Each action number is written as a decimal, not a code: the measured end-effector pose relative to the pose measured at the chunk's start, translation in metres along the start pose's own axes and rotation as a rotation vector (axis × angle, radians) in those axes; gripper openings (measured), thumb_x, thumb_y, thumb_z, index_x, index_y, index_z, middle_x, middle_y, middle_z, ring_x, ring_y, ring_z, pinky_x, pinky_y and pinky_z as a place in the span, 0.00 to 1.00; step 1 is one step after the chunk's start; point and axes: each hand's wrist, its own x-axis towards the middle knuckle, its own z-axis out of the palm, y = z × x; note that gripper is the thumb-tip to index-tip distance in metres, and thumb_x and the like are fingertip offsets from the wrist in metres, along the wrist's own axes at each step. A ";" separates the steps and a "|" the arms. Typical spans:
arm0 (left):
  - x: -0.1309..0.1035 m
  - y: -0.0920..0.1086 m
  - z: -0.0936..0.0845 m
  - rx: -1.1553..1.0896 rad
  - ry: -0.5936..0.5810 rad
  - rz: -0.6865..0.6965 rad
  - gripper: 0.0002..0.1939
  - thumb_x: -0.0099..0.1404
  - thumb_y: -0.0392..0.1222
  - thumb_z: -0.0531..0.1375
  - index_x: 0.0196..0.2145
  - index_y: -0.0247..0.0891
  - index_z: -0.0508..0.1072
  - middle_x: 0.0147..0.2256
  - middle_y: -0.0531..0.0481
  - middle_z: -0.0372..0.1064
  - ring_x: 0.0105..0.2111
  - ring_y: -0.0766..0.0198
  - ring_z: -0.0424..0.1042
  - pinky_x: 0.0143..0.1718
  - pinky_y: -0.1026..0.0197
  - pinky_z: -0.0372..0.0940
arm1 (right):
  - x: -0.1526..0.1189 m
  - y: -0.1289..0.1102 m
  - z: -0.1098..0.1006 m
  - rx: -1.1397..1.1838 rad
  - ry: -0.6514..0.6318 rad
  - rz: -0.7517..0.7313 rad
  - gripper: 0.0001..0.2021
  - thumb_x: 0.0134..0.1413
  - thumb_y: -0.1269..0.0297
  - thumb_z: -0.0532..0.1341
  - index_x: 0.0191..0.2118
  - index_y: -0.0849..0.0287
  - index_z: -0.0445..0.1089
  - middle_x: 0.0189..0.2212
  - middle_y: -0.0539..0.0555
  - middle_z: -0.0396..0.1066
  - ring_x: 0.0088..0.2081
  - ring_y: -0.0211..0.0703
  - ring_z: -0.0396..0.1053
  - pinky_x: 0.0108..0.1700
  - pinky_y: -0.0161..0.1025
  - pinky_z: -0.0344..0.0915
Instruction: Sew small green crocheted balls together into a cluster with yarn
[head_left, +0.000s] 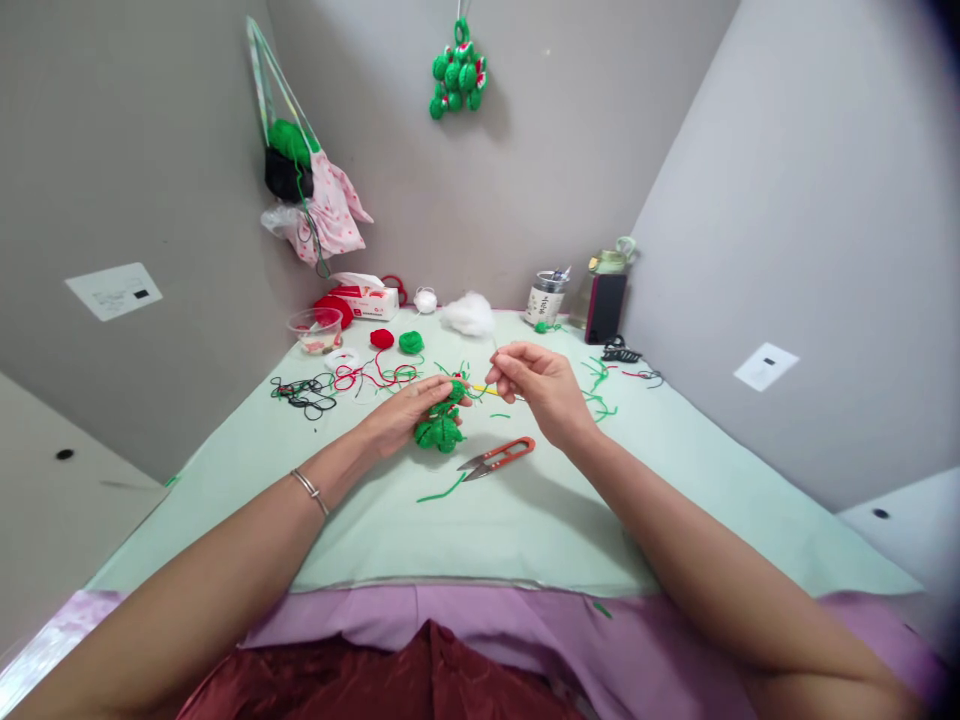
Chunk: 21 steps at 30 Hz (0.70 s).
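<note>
My left hand point(409, 410) is closed around a small green crocheted figure point(439, 433) with rounded lobes and a bit of red and white near its top. Thumb and fingers of my right hand point(536, 385) are pinched together on a thin strand of yarn point(484, 391) that runs from the figure; a needle, if there is one, is too small to tell. Between the hands lies a yellow crochet hook point(487, 389), partly hidden. Orange-handled thread snips point(501, 458) rest below the hands, beside a cut piece of green yarn point(441, 489).
Black yarn point(304, 395), a red yarn ball point(382, 339), a green yarn ball point(411, 342) and white stuffing point(469, 314) lie behind. A plastic bowl point(319, 330), tissue box point(367, 301), pen can point(546, 298), phone point(606, 309) and black claw clip point(620, 350) line the table's far side.
</note>
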 end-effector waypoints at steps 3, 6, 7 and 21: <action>0.000 0.004 -0.002 -0.009 0.005 0.031 0.22 0.62 0.55 0.64 0.46 0.36 0.74 0.46 0.41 0.73 0.37 0.62 0.75 0.33 0.64 0.68 | -0.002 0.000 0.001 -0.148 -0.064 -0.004 0.12 0.49 0.55 0.68 0.31 0.60 0.75 0.23 0.49 0.69 0.23 0.34 0.60 0.27 0.36 0.59; 0.001 0.005 -0.004 -0.032 0.006 0.041 0.22 0.61 0.55 0.65 0.46 0.37 0.74 0.45 0.43 0.73 0.36 0.63 0.75 0.34 0.63 0.69 | -0.005 0.002 0.004 -0.306 -0.097 -0.037 0.10 0.50 0.57 0.67 0.30 0.59 0.77 0.22 0.50 0.68 0.25 0.36 0.59 0.27 0.36 0.57; 0.001 0.005 -0.005 -0.037 0.008 0.042 0.21 0.61 0.55 0.65 0.46 0.37 0.74 0.44 0.44 0.73 0.35 0.64 0.75 0.34 0.63 0.69 | -0.006 0.003 0.005 -0.349 -0.106 -0.045 0.10 0.51 0.57 0.66 0.31 0.59 0.77 0.23 0.50 0.68 0.26 0.37 0.60 0.28 0.36 0.57; 0.000 0.005 -0.003 -0.018 0.012 0.044 0.23 0.60 0.56 0.66 0.45 0.36 0.74 0.39 0.45 0.72 0.29 0.67 0.71 0.31 0.64 0.66 | -0.010 0.010 0.006 -0.568 -0.142 -0.072 0.12 0.55 0.57 0.62 0.33 0.60 0.77 0.20 0.48 0.62 0.22 0.35 0.52 0.25 0.35 0.49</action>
